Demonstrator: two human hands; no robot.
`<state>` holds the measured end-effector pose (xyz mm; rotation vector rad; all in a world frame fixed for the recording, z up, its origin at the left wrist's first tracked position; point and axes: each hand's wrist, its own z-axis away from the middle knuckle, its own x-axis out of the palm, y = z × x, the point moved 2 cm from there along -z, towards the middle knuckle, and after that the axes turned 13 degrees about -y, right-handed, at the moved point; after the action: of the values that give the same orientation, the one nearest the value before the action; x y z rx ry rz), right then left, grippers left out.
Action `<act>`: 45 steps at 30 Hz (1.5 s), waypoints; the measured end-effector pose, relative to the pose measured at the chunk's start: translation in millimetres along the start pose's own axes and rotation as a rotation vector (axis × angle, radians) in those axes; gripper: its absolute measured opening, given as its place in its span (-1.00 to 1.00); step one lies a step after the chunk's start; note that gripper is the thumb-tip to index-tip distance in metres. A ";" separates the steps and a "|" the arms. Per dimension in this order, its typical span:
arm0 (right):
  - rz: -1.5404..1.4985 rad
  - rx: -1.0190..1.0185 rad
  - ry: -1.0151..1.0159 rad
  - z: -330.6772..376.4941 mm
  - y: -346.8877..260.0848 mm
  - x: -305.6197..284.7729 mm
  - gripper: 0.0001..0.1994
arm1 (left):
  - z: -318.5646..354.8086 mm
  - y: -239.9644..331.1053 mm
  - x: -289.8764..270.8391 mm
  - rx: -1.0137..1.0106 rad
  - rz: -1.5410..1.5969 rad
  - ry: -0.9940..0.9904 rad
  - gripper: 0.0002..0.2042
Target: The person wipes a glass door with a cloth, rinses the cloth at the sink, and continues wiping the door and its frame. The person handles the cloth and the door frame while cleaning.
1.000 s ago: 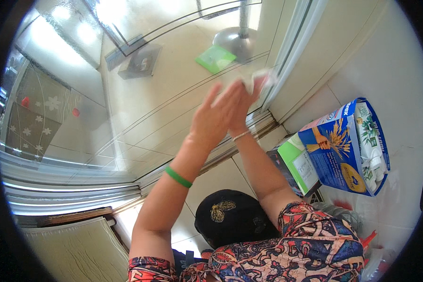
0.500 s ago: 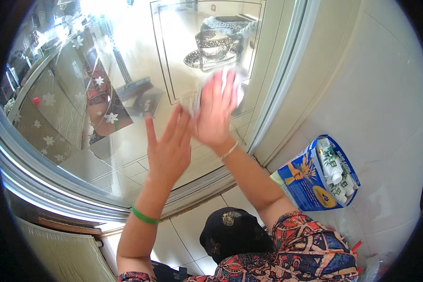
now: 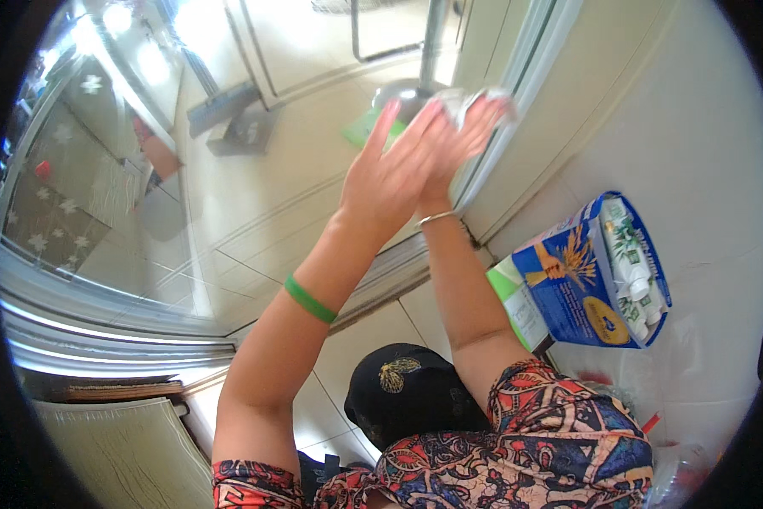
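We see bright daylight, with blown-out glare patches at the upper left on the glass door. Straight edges bow toward the black fisheye rim, and the raised fingers look slightly motion-blurred.

Pale tiled floor: blue box, green-white carton, black cap.

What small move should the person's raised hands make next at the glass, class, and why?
Probably sweep the right hand sideways along the glass door: it presses a crumpled white cloth near the frame, the left hand lies open beside it, and most of the pane lies to the left.
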<state>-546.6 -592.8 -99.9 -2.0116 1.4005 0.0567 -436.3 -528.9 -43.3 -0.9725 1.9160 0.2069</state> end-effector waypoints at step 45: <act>0.161 0.231 -1.579 357.2 2.3 111.6 -0.36 | 248.3 28.3 145.0 0.056 -0.104 -0.776 -0.50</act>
<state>-383.7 -489.3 -420.6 -0.9998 0.4295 1.1841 -324.1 -462.6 -301.1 -0.7920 1.1524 0.3999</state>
